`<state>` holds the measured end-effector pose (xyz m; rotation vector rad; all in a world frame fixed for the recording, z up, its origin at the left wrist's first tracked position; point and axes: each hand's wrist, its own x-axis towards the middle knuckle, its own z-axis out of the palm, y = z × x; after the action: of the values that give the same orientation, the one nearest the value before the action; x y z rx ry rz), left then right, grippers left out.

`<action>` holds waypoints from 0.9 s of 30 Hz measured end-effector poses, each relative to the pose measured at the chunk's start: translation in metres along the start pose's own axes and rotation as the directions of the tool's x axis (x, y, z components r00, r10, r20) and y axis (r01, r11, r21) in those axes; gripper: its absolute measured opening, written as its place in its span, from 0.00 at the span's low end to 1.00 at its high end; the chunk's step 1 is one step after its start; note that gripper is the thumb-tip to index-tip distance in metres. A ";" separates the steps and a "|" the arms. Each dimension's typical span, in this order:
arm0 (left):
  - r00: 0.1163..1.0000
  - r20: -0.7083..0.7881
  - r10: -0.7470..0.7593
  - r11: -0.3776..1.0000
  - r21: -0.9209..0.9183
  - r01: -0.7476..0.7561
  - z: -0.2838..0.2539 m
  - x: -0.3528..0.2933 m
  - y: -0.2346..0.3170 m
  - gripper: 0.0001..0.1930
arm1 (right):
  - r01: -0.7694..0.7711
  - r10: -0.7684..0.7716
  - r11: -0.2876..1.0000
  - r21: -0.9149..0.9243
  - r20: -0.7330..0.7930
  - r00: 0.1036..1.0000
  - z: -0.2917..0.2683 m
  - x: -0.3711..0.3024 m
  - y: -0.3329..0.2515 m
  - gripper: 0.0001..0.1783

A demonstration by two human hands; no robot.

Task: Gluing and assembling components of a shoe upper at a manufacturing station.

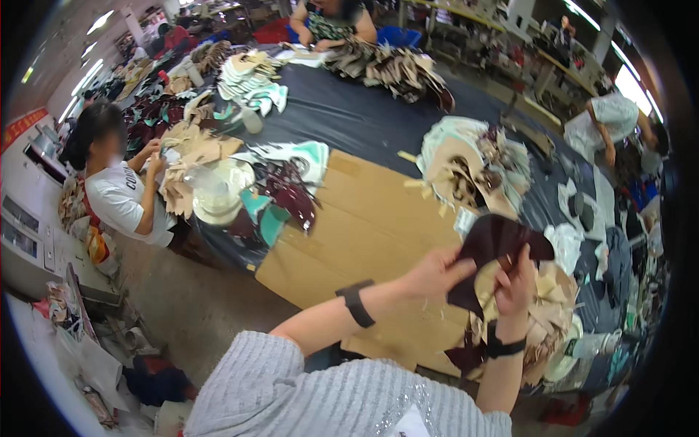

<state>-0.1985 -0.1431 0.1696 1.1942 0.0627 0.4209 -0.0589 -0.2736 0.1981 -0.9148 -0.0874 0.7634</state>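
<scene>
A dark maroon shoe-upper piece (494, 239), curved and leather-like, is held up between my two hands above the right side of the table. My left hand (437, 272) grips its left edge, with the thumb lying on the surface. My right hand (514, 285) is closed on the lower right part, the fingers pinching the edge. Right under and behind my right hand lies a heap of beige cut pieces (553, 302). Another maroon piece (466, 357) pokes out beside my right wrist.
A flat cardboard sheet (364, 226) covers the near table. Stacks of beige and pale green pieces (473, 156) stand beyond it. Maroon and green pieces (287, 197) lie near a round cream container (222, 191). A plastic bottle (593, 344) lies at right. Co-workers sit left (124, 182) and far (335, 25).
</scene>
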 end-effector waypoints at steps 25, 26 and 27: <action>0.986 0.024 0.163 0.532 0.840 -0.108 0.003 -0.011 0.005 0.25 | -0.188 0.227 0.971 -0.151 0.321 0.919 0.001 0.012 -0.017 0.35; 0.987 0.018 0.157 0.536 0.838 -0.101 -0.001 -0.008 -0.001 0.25 | -0.195 0.235 0.969 -0.152 0.316 0.919 0.009 0.009 -0.026 0.35; 0.991 0.069 0.115 0.657 0.743 -0.128 -0.003 -0.005 -0.011 0.24 | -0.253 0.265 0.964 -0.082 0.376 0.888 0.018 0.007 -0.033 0.35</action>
<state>-0.2011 -0.1454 0.1571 2.0391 0.1539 0.5244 -0.0425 -0.2690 0.2318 -0.8031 -0.3291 1.1909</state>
